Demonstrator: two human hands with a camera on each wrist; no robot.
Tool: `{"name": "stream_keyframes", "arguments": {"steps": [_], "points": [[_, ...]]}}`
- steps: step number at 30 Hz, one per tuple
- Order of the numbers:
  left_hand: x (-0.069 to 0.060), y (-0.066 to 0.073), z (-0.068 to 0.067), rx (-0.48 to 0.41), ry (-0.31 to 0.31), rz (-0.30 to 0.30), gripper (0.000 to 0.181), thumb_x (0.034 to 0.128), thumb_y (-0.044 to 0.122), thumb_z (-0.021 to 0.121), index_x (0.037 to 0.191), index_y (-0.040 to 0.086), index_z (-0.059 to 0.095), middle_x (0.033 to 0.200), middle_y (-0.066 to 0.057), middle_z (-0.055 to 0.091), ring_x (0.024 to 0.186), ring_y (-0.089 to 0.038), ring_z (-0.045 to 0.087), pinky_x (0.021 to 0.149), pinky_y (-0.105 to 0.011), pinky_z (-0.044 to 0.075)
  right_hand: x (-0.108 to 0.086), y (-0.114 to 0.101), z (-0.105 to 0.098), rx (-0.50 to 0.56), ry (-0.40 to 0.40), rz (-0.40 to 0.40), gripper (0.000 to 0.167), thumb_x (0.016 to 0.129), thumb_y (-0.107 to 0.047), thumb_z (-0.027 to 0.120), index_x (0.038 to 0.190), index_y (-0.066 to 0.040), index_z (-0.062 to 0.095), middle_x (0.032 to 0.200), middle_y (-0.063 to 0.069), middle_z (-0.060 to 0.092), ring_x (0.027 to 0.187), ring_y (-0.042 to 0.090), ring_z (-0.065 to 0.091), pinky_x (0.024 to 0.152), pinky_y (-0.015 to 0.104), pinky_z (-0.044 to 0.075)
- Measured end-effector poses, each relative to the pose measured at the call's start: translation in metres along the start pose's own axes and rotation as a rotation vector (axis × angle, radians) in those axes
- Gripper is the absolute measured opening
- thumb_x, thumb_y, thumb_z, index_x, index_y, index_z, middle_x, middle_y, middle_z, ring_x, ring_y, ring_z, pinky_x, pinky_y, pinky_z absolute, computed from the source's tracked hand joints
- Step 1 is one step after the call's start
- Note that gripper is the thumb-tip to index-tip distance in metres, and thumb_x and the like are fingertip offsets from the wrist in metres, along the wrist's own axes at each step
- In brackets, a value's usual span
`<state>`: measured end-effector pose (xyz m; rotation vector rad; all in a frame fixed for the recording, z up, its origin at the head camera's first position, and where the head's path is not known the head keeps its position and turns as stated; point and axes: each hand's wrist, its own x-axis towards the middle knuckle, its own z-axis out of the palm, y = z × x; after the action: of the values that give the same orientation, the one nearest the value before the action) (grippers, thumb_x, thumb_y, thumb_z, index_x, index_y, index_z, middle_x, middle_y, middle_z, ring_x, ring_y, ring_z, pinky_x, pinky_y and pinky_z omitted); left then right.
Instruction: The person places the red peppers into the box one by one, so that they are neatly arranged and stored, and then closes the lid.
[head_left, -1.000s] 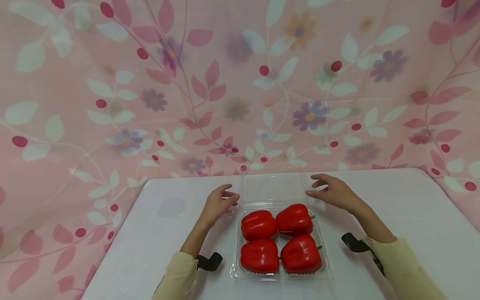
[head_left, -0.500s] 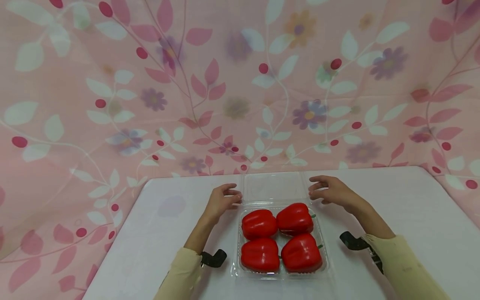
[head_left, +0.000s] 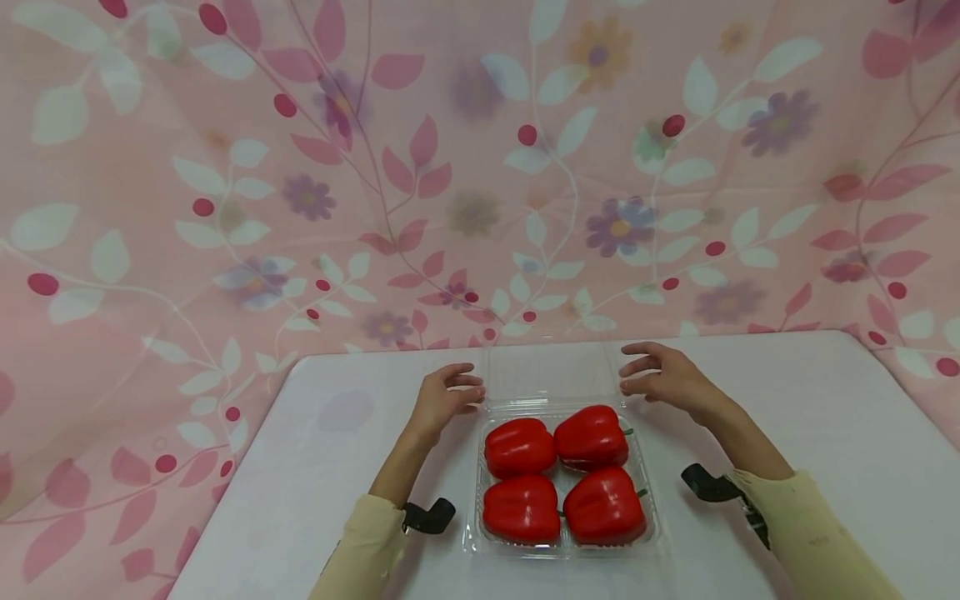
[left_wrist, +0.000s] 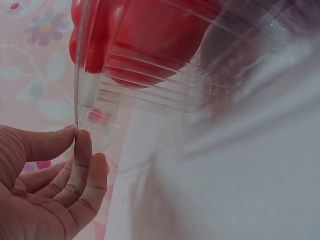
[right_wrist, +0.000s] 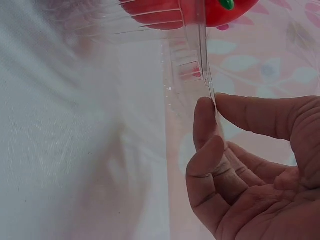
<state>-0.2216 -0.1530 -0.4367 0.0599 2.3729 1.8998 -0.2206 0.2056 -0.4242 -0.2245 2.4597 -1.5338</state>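
Observation:
A clear plastic clamshell container (head_left: 471, 521) stands on the table in the head view, holding several red bell peppers (head_left: 521, 510) with green stems. Its transparent lid (head_left: 551, 372) is folded back on the far side. At the lid's left edge my left hand (head_left: 441, 402) pinches the thin plastic between thumb (left_wrist: 52, 143) and index finger. On the opposite edge my right hand (head_left: 669, 381) has the same kind of pinch, its thumb (right_wrist: 255, 116) against the rim. The remaining fingers of both hands are loosely bent below the edge.
The white-covered table (head_left: 300, 492) extends to both sides of the container. A pink floral cloth (head_left: 480, 167) hangs right behind the table's far edge. Black wrist-camera mounts (head_left: 429, 516) sit by both sleeves.
Both hands have shifted slightly, the left one inward, and their fingers have closed from a looser spread onto the lid's side edges. The container and peppers stay in place.

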Motion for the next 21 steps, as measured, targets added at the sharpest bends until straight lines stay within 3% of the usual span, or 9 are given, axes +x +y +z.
{"name": "stream_keyframes", "arguments": {"steps": [6, 13, 21], "points": [[-0.001, 0.002, -0.002, -0.029, 0.004, 0.074, 0.046, 0.0884, -0.006, 0.066, 0.132, -0.010, 0.054, 0.113, -0.033, 0.061, 0.092, -0.041, 0.068, 0.083, -0.052, 0.055, -0.004, 0.000, 0.000, 0.014, 0.063, -0.056, 0.069, 0.087, -0.014, 0.074, 0.145, -0.001, 0.040, 0.114, 0.021, 0.062, 0.091, 0.028, 0.066, 0.080, 0.043, 0.057], [-0.004, -0.001, -0.004, -0.032, 0.041, 0.163, 0.043, 0.0868, 0.001, 0.072, 0.129, 0.003, 0.063, 0.109, -0.024, 0.067, 0.085, -0.027, 0.071, 0.076, -0.040, 0.059, -0.008, 0.006, 0.001, 0.075, 0.077, -0.161, 0.055, 0.088, -0.007, 0.074, 0.136, 0.000, 0.047, 0.111, 0.024, 0.060, 0.092, 0.026, 0.070, 0.079, 0.029, 0.058], [-0.007, -0.007, -0.012, -0.085, -0.024, 0.249, 0.032, 0.0882, -0.003, 0.070, 0.119, 0.004, 0.064, 0.102, -0.022, 0.066, 0.088, -0.034, 0.070, 0.080, -0.044, 0.058, -0.011, 0.006, 0.000, 0.144, 0.069, -0.272, 0.038, 0.084, 0.003, 0.075, 0.114, 0.004, 0.052, 0.105, 0.028, 0.056, 0.089, 0.026, 0.069, 0.077, 0.028, 0.058]]}}
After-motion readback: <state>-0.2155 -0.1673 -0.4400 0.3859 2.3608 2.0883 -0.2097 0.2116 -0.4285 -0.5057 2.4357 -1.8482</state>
